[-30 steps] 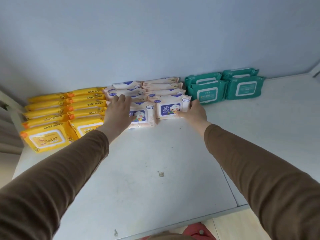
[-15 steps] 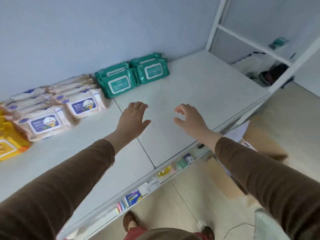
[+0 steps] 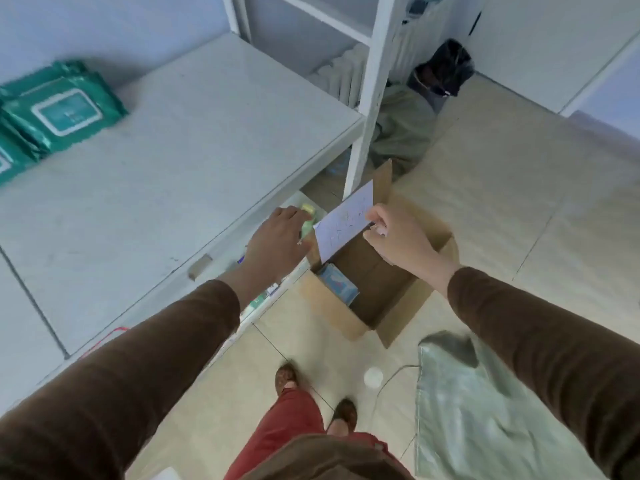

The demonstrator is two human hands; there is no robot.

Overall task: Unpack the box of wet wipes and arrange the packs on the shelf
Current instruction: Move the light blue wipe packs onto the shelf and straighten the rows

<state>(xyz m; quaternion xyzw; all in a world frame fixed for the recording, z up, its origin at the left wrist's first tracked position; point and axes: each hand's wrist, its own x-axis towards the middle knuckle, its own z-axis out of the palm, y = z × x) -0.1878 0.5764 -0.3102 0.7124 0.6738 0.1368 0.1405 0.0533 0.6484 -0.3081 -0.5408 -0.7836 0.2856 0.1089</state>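
An open cardboard box (image 3: 398, 317) stands on the floor beside the shelf (image 3: 173, 150). A blue wet-wipe pack (image 3: 337, 284) lies inside it at the left. A white sheet or flap (image 3: 343, 223) sticks up at the box's far left edge. My left hand (image 3: 277, 237) hovers over the shelf's front edge, just left of the sheet, holding nothing. My right hand (image 3: 398, 237) is above the box, its curled fingers at the sheet's right edge; a grip is unclear. Green packs (image 3: 62, 109) lie on the shelf at the far left.
A white shelf post (image 3: 367, 98) rises just behind the box. Small items sit on the lower shelf (image 3: 263, 299) under the top board. A grey plastic bag (image 3: 485, 410) and a white round lid (image 3: 373, 377) lie on the floor at right. A black bag (image 3: 443, 71) sits in the far corner.
My view swung right and down, from the packs on the shelf to the box on the floor. Both hands left the white baby-wipe packs and moved over the box.
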